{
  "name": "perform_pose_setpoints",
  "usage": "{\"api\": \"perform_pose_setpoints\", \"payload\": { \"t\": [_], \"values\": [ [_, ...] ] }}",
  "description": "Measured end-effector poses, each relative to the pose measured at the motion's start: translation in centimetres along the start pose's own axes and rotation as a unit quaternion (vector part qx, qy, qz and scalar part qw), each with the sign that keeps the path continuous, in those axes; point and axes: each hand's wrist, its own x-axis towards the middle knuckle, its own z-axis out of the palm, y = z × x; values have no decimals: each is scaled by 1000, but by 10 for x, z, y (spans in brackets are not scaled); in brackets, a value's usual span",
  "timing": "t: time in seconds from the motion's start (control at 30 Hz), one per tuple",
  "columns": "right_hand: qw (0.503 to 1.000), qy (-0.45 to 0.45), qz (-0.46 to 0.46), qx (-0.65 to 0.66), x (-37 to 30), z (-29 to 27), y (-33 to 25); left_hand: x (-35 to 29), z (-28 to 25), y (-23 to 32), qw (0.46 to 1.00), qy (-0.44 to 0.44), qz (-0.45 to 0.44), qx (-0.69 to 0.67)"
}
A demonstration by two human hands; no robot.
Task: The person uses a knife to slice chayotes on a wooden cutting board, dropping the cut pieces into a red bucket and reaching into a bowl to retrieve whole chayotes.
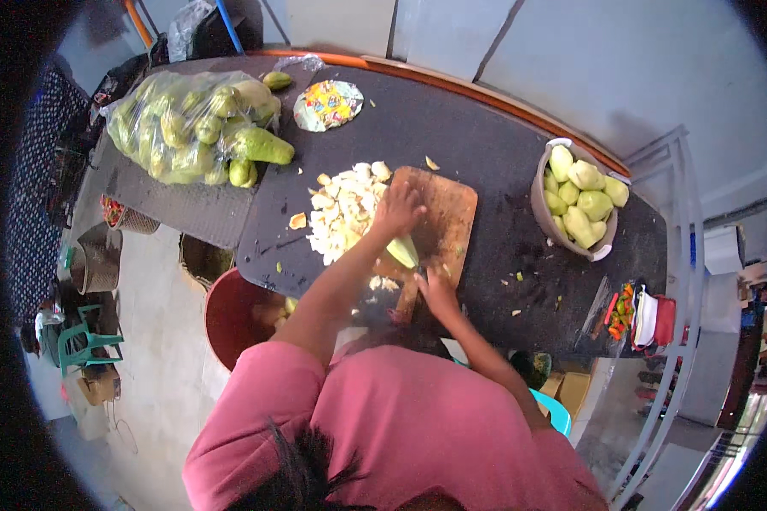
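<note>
We see a pale green vegetable [403, 251] lying between the two hands on a wooden cutting board [453, 204], nearer the body than the left hand [398, 209] and just beyond and to the left of the right hand [437, 288]. The left hand is open, its fingers spread beside a heap of chopped pale pieces [339, 213]. The right hand is curled close to the vegetable's near end, though we cannot tell what it grips
</note>
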Motion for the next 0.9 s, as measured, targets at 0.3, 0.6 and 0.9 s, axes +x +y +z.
{"api": "perform_pose_setpoints", "payload": {
  "t": [0.3, 0.6, 0.9],
  "values": [
    [996, -59, -18, -59, 7, -22, -19, -6, 4, -20, 999, 22, -33, -29],
    [999, -33, 28, -28, 8, 1, 6, 21, 30, -9, 997, 78, -9, -25],
    [998, -19, -6, -57, 2, 7, -1, 74, -150, 38, 950, 274, 120, -90]
  ]
}}
